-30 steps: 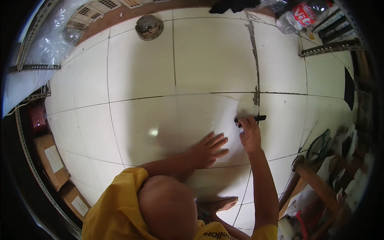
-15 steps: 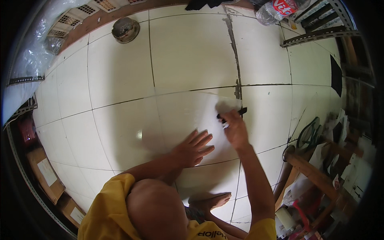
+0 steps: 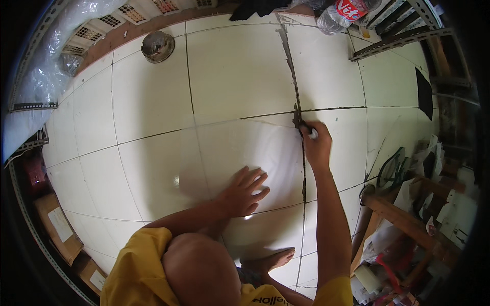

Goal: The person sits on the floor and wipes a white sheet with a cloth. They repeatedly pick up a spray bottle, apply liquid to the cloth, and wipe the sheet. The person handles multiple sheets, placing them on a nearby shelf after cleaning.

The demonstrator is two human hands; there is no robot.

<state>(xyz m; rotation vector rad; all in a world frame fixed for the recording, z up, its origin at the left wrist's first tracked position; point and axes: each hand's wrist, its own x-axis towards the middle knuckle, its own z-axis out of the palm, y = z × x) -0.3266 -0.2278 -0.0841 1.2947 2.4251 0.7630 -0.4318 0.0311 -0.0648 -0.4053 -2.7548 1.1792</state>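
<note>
A thin, translucent sheet [image 3: 275, 153] lies on the pale tiled floor in front of me. My left hand [image 3: 242, 193] rests on it with its fingers spread. At the sheet's far right corner, close to a dark tile seam, my right hand [image 3: 318, 145] is closed round a small black tool [image 3: 303, 127]. Something whitish shows within that grip. Most of the tool is covered by my fingers, so its exact kind stays unclear.
A round, stained metal bowl [image 3: 158, 47] stands at the far left. A clear plastic bottle [image 3: 334, 20] with a red label lies at the far right, near a slotted metal rack [image 3: 403, 43]. Wooden bars [image 3: 395, 217] and papers crowd the right; cardboard boxes [image 3: 60, 224] stand left.
My right hand has moved right and slightly farther away, from over the sheet to its far right corner, still gripping the black tool. My left hand stays spread in nearly the same place.
</note>
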